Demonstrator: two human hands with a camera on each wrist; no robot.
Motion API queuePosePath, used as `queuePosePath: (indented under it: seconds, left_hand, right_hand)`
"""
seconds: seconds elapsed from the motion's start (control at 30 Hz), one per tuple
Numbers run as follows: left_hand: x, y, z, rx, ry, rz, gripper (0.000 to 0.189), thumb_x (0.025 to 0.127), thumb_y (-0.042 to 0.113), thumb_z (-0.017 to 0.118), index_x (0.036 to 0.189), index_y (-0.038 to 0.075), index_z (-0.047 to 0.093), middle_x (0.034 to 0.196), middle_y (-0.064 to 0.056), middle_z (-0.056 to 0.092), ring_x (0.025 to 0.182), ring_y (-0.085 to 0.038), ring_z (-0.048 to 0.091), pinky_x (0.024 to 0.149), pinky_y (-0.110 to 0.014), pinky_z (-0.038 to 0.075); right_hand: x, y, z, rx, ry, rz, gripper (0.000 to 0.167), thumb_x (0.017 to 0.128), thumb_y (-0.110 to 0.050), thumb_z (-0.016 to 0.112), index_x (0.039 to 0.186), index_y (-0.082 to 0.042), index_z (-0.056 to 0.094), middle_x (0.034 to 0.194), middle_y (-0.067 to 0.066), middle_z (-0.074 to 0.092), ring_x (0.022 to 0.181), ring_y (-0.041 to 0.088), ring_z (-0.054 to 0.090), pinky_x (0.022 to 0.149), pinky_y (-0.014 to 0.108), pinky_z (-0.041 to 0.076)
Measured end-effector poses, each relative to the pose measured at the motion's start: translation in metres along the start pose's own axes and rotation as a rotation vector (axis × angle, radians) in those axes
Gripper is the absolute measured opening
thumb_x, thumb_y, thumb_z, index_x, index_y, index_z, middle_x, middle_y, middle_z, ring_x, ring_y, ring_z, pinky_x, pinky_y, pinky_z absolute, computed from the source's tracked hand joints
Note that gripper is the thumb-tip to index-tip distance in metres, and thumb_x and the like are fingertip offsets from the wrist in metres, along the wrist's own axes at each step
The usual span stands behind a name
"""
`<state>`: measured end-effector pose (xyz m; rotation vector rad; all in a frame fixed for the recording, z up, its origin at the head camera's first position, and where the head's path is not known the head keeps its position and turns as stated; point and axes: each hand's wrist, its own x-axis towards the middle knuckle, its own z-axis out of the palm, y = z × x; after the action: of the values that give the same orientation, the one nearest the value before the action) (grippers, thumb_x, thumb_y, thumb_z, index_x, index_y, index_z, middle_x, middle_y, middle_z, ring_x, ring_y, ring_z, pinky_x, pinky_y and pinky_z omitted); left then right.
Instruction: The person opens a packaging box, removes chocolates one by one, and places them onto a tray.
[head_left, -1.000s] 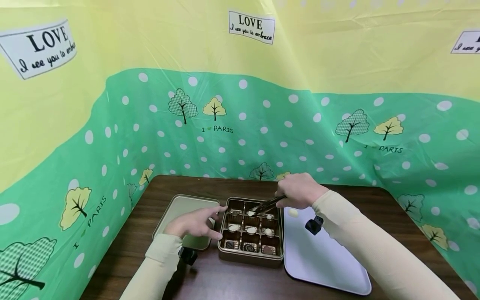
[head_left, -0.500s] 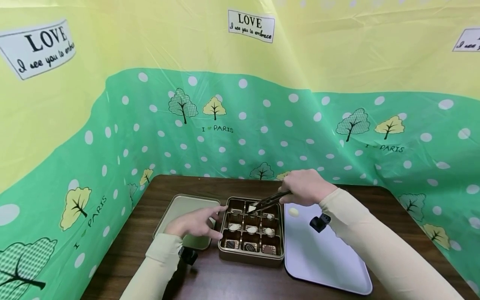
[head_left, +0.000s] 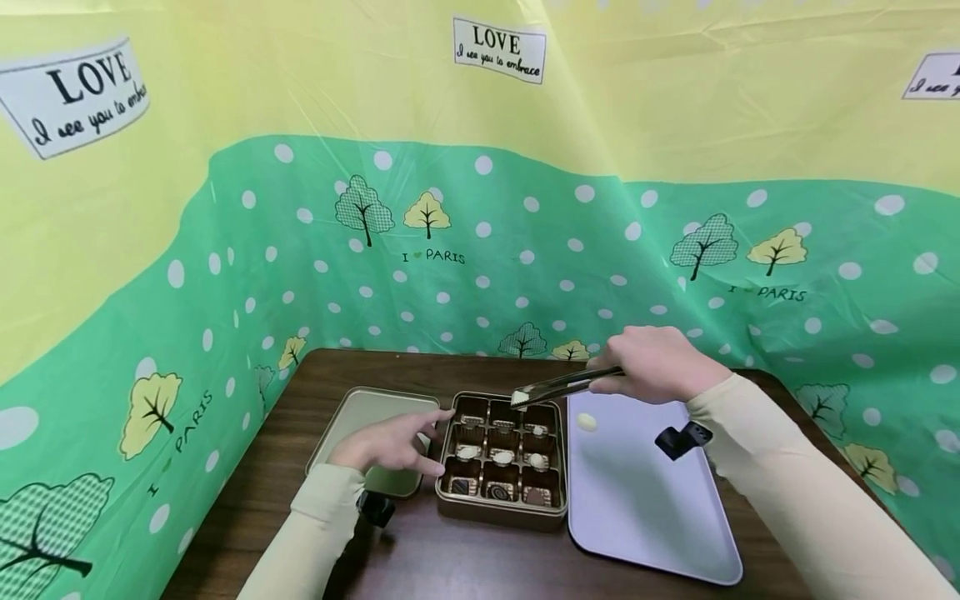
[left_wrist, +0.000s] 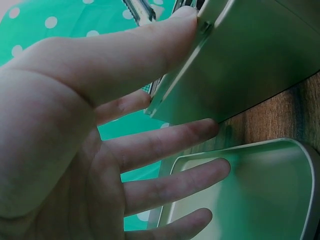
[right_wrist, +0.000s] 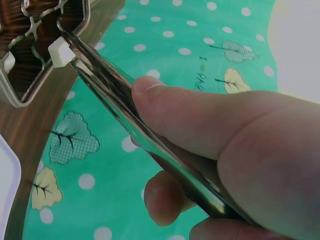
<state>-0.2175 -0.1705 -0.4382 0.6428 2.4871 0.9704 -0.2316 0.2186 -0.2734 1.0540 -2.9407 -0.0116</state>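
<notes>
My right hand [head_left: 652, 362] grips metal tongs [head_left: 564, 384], with the thumb pressed along one arm in the right wrist view. Their serrated tips pinch a blocky white chocolate [right_wrist: 62, 52], raised above the back of the chocolate box [head_left: 501, 513]. The box is brown and divided into compartments. Dark chocolates [head_left: 499, 492] sit in its front row and white ones [head_left: 503, 457] in the middle row; a small white one lies at the back right. My left hand [head_left: 386, 446] touches the box's left rim with thumb and index finger, its other fingers extended and spread.
The box's metal lid [head_left: 360, 414] lies left of it, partly under my left hand. On the right is a pale lilac tray [head_left: 667, 508] with one cream-coloured oval piece [head_left: 587, 422] on it. A patterned cloth [head_left: 480, 217] hangs behind the wooden table [head_left: 435, 567].
The tongs have lifted the white chocolate out of the back middle compartment, up and to the right. My right hand has moved right and up; the left hand has stayed put.
</notes>
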Motion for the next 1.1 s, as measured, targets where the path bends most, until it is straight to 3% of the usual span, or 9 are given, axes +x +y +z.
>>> queuePosePath:
  seconds: [0.2,0.4,0.83,1.1]
  left_hand:
    - [-0.001,0.002,0.001,-0.002,-0.006,-0.013,0.093,0.088,0.026,0.087,0.164,0.014,0.036,0.139,-0.016,0.063,0.116,-0.033,0.065,0.1,-0.053,0.052]
    - [-0.001,0.003,0.001,-0.017,-0.002,-0.013,0.094,0.087,0.025,0.088,0.164,0.013,0.036,0.138,-0.016,0.064,0.114,-0.033,0.065,0.099,-0.054,0.052]
    - [0.0,0.003,0.001,-0.005,-0.006,-0.011,0.093,0.087,0.025,0.087,0.164,0.013,0.036,0.138,-0.015,0.064,0.117,-0.033,0.064,0.102,-0.054,0.051]
    - [0.0,0.004,0.0,0.009,-0.005,-0.01,0.094,0.087,0.027,0.088,0.164,0.014,0.036,0.137,-0.015,0.064,0.114,-0.032,0.065,0.099,-0.052,0.053]
  right_hand:
    - [-0.017,0.014,-0.004,-0.015,0.033,0.042,0.031,0.092,-0.045,0.079,0.113,-0.022,0.084,0.108,-0.001,0.081,0.096,0.027,0.076,0.056,0.041,0.055]
    - [-0.031,0.031,-0.005,-0.043,0.025,0.065,0.035,0.092,-0.048,0.079,0.114,-0.022,0.084,0.109,-0.001,0.081,0.091,0.025,0.076,0.054,0.039,0.053]
    - [-0.067,0.068,0.011,-0.051,-0.031,0.141,0.033,0.091,-0.047,0.079,0.111,-0.022,0.085,0.111,0.002,0.08,0.101,0.034,0.075,0.064,0.054,0.058]
    - [-0.079,0.087,0.026,-0.047,-0.075,0.179,0.031,0.09,-0.047,0.081,0.108,-0.023,0.086,0.109,0.003,0.08,0.102,0.038,0.071,0.064,0.052,0.058]
